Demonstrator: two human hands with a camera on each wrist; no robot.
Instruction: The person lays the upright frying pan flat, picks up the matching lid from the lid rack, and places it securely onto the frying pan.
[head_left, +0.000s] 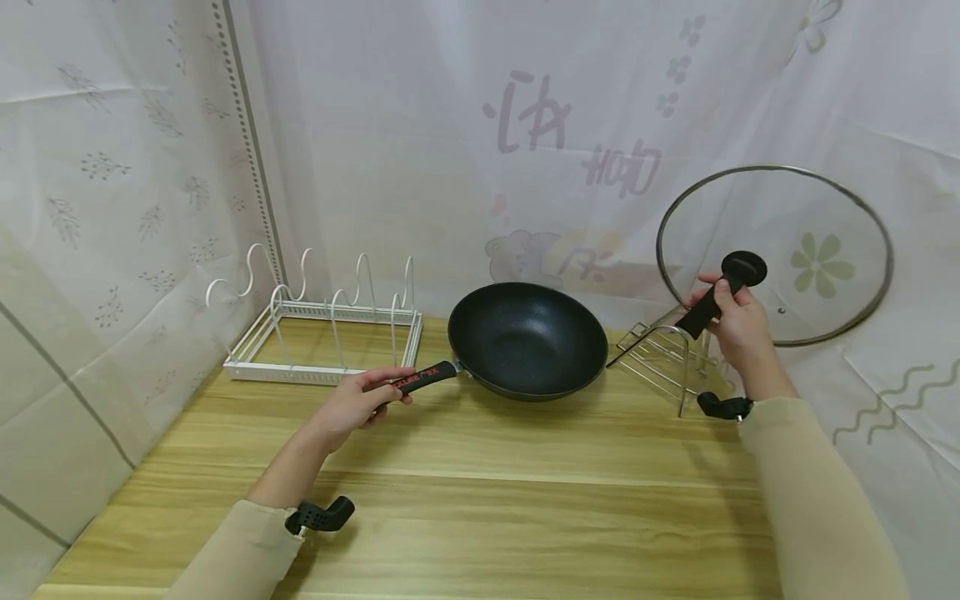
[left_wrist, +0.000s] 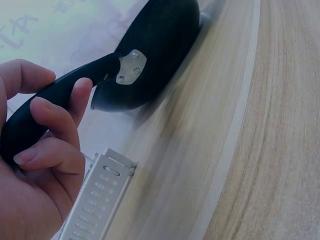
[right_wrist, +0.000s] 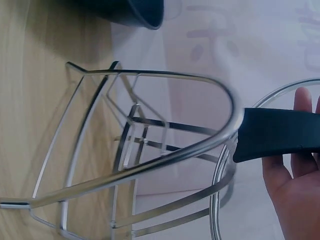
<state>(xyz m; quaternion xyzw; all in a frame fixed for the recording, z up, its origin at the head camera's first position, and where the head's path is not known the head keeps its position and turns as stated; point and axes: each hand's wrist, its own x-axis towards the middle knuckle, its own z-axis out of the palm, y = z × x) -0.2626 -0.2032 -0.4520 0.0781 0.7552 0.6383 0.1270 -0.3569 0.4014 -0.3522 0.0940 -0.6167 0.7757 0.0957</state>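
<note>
At the centre of the head view, a black pan (head_left: 528, 342) is seen with its open side facing up; whether its base touches the wood-grain tabletop (head_left: 480, 500) cannot be told. Its handle (head_left: 427, 377), pointing to the lower left, is held by the left hand (head_left: 352, 408), whose fingers are curled round it. At the right of the frame, a large glass lid (head_left: 802, 217) is shown upright and tilted. Its black grip (head_left: 701, 310) is pinched by the right hand (head_left: 738, 321), thumb in front and fingers behind. Just below the grip, a silver wire stand (head_left: 684, 375) is placed; in the right wrist view, the lid's rim is seen among its loops. At the left of the frame, a white rack (head_left: 285, 372) with curved dividers is set on the tabletop, near the left hand. Behind everything, a pale printed curtain (head_left: 420, 125) is hung.
</note>
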